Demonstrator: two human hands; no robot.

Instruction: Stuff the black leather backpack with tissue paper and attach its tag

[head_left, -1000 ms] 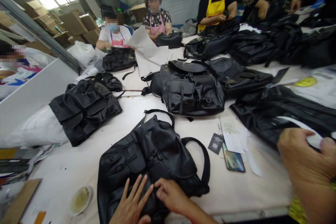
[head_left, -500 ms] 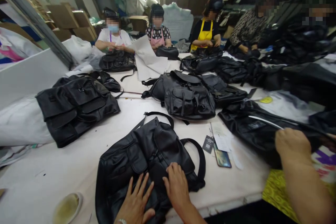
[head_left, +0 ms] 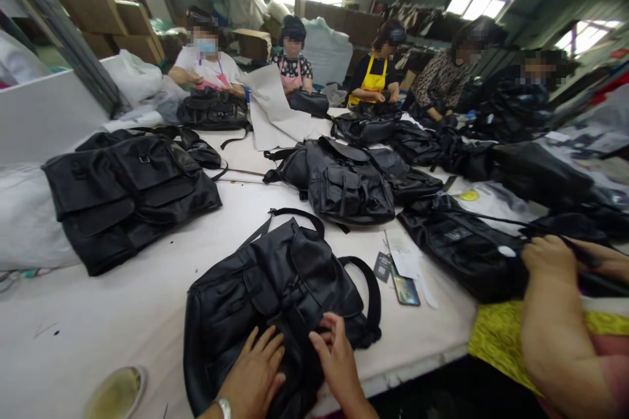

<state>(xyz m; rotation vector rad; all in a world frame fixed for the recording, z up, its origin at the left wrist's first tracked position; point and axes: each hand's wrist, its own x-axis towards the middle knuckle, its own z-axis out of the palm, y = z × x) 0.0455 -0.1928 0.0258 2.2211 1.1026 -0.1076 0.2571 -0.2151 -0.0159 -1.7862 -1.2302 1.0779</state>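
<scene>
- The left hand [head_left: 258, 366], nearest the front edge of the table [head_left: 147, 314], lies palm down with loosely spread fingers on the black backpack, grasping nothing.
- The right hand [head_left: 337, 357] is beside it, fingers bent and thumb near the forefinger, at the middle of the same bag; I cannot tell whether it pinches any of the material.
- The backpack [head_left: 275, 255] lies front side up at the table's front edge, around the middle of its length. It looks soft and floppy, with creased, slightly shiny sides, so it would probably sag if lifted by one corner. It seems moderate in weight; whether it is filled I cannot tell.
- The smooth faces may slip under flat fingers. Better holds would be the strap [head_left: 372, 288] looping out on the right, or the thin strap [head_left: 299, 211] at the far side; a palm under the body would help it keep its shape. The pocket flap [head_left: 259, 288] looks too limp to lift by.
- Farther in, a phone [head_left: 407, 290] and paper tags [head_left: 400, 252] lie right of the bag, apart from it.
- Beyond, toward the table's far edge, another backpack [head_left: 351, 190] slumps similarly, suggesting equally yielding material.
</scene>
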